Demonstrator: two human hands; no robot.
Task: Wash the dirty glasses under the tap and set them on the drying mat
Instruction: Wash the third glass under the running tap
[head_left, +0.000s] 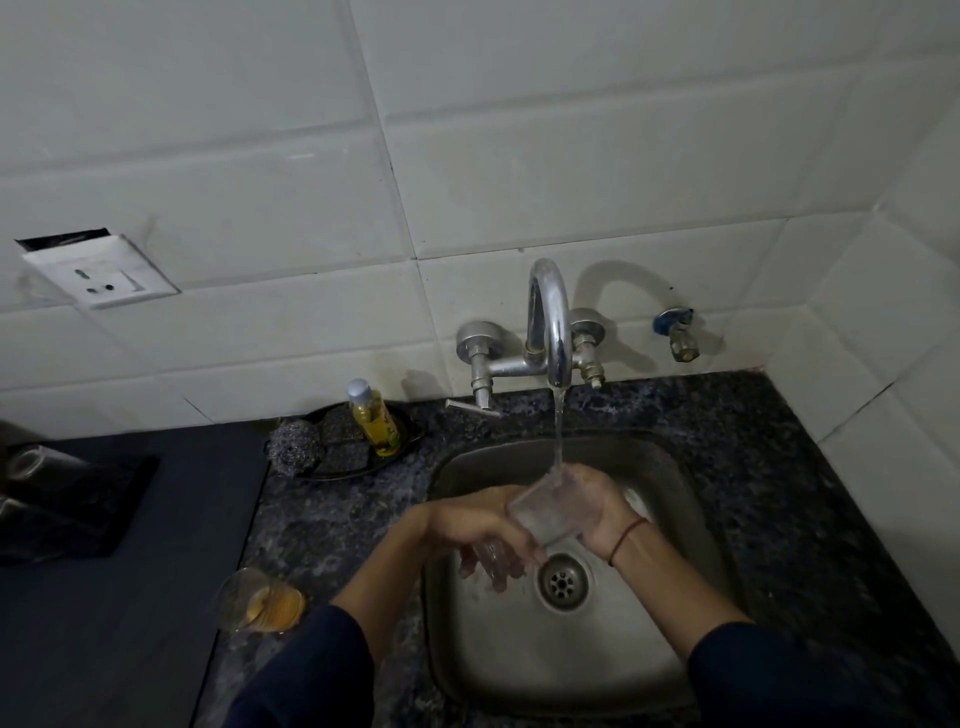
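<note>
A clear glass (537, 512) is held tilted over the steel sink (519, 670), its mouth up under the water running from the chrome tap (549, 322). My right hand (597, 512) is wrapped around it from the right. My left hand (475, 535) lies against the glass's lower end, wet fingers spread and pointing down. A second glass (260, 600) with orange residue stands on the speckled counter left of the sink. At the far left a dark drying mat (104, 512) carries a clear glass (23, 462), partly cut off by the frame edge.
A yellow soap bottle (374, 423), a steel scrubber (292, 441) and sponges sit in a dark dish behind the sink's left corner. The drain (562, 579) is below the hands. A wall socket (111, 273) and a small valve (679, 335) are on the tiled wall.
</note>
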